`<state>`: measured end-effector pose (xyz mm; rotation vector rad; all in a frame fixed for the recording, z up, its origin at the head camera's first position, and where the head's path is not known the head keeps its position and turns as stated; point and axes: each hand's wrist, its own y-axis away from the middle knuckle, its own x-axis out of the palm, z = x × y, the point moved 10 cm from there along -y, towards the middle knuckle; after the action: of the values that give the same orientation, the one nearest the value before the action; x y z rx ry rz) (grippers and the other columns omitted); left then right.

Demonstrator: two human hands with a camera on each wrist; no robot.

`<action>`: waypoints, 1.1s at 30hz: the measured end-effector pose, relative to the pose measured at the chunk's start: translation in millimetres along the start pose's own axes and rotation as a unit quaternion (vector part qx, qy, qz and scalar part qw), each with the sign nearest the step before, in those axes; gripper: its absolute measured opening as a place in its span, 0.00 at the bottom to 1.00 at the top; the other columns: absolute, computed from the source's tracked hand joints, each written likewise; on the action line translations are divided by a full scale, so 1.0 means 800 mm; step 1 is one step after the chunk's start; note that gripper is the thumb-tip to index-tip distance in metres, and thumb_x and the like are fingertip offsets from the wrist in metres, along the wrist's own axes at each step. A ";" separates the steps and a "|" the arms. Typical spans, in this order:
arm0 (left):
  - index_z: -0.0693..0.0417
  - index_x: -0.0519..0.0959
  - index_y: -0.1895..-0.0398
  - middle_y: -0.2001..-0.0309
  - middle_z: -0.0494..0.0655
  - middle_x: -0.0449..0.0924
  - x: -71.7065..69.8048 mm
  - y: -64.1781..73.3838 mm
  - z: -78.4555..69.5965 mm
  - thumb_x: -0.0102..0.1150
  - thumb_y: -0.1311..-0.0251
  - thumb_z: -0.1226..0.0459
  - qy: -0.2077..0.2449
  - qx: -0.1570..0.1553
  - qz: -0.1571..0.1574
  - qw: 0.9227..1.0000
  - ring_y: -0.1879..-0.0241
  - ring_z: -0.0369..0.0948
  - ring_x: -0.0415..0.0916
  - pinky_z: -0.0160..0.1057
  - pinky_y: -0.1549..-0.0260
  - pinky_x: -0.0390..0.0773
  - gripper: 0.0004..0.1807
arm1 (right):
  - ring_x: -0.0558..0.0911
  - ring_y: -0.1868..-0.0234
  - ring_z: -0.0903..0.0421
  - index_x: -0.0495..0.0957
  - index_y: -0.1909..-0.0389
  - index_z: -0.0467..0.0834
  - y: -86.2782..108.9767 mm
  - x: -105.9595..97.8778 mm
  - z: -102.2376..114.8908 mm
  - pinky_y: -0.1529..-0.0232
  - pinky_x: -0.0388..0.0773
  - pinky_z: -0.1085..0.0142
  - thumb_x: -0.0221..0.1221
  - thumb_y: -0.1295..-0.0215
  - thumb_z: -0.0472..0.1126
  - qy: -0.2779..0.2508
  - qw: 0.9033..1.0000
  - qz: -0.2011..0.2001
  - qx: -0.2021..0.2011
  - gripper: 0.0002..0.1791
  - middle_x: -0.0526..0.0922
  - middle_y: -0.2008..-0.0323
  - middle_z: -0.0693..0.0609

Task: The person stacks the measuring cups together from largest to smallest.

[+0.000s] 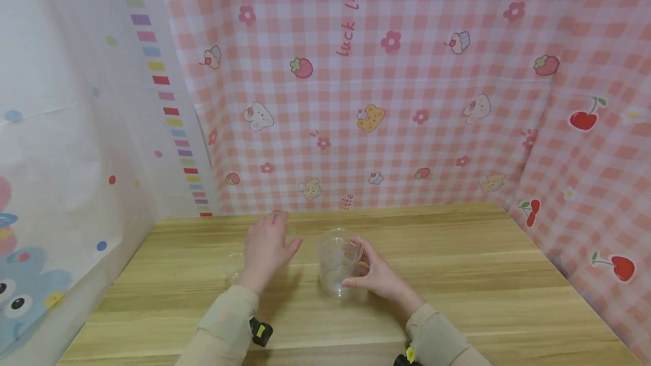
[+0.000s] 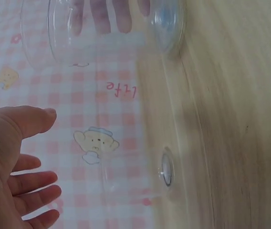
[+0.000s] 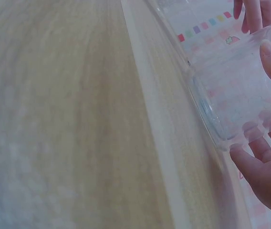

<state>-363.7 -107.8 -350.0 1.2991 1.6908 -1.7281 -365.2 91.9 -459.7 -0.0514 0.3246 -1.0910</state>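
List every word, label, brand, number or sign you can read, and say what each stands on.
"luck life": on the pink checked cloth at the back, running sideways.
"life": lower on that same cloth, just above the table.
Yellow marks on the black wrist devices: too small to read.
Clear cup in the right hand: no text I can make out.

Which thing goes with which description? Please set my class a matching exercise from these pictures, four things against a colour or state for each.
Things
1. left hand
2. right hand
3. table
4. back cloth

Descriptions
A. pink and white checks
B. fingers around a clear cup
C. light brown, with a wood grain
D. fingers relaxed, holding nothing

Right pairs: 1-D, 2-B, 3-C, 4-A
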 end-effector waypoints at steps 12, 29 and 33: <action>0.69 0.72 0.42 0.58 0.61 0.79 0.025 -0.012 0.026 0.71 0.49 0.44 0.011 -0.084 0.073 0.994 0.60 0.54 0.78 0.50 0.66 0.82 0.43 | 0.64 0.31 0.37 0.54 0.28 0.39 0.001 -0.002 -0.001 0.34 0.65 0.46 0.73 0.48 0.33 0.008 1.000 -0.003 0.002 0.50 0.63 0.31 0.35; 0.63 0.72 0.35 0.47 0.64 0.78 0.054 -0.019 0.053 0.69 0.48 0.41 0.036 -0.172 0.147 0.974 0.50 0.58 0.77 0.54 0.62 0.82 0.45 | 0.65 0.31 0.37 0.54 0.27 0.41 0.000 -0.001 -0.001 0.34 0.64 0.45 0.73 0.47 0.34 0.018 1.000 0.002 -0.008 0.50 0.65 0.32 0.35; 0.61 0.71 0.34 0.46 0.63 0.79 0.060 -0.020 0.059 0.68 0.48 0.40 0.033 -0.190 0.165 0.967 0.50 0.58 0.78 0.53 0.66 0.82 0.45 | 0.65 0.31 0.38 0.54 0.27 0.41 0.000 -0.002 -0.001 0.34 0.65 0.45 0.73 0.47 0.34 0.018 1.000 0.002 -0.010 0.50 0.65 0.32 0.35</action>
<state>-415.7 -133.2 -387.4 1.3695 1.6257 -1.1206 -365.9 93.1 -460.3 -0.0486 0.3675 -1.0866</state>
